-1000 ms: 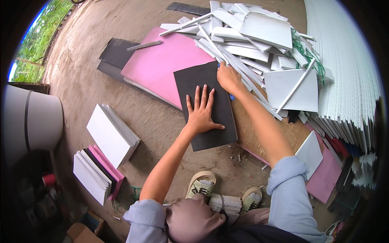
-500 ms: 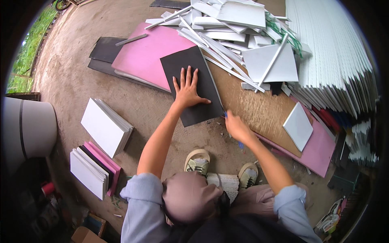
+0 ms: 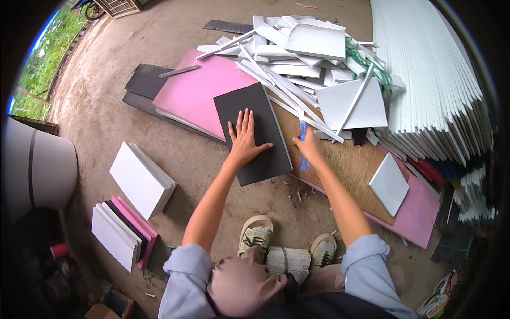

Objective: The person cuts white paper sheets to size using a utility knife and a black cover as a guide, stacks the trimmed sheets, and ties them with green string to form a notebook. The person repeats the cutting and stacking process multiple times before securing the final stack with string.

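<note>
My left hand lies flat with spread fingers on a black foam board, pressing it down. The board rests partly on a pink sheet and partly on a brown wooden board. My right hand is closed around a blue utility knife. Its tip points away from me, over the brown board, a little to the right of the black board's long right edge. The two hands are apart.
White offcuts and strips lie heaped beyond the boards, with green string among them. Tall white sheets stand stacked at right. A white panel lies on the brown board. Cut stacks sit at left; my shoes are near.
My right hand with the utility knife has moved from the black board's near right corner to farther away, beside its right edge. My left hand stays flat on the board.
</note>
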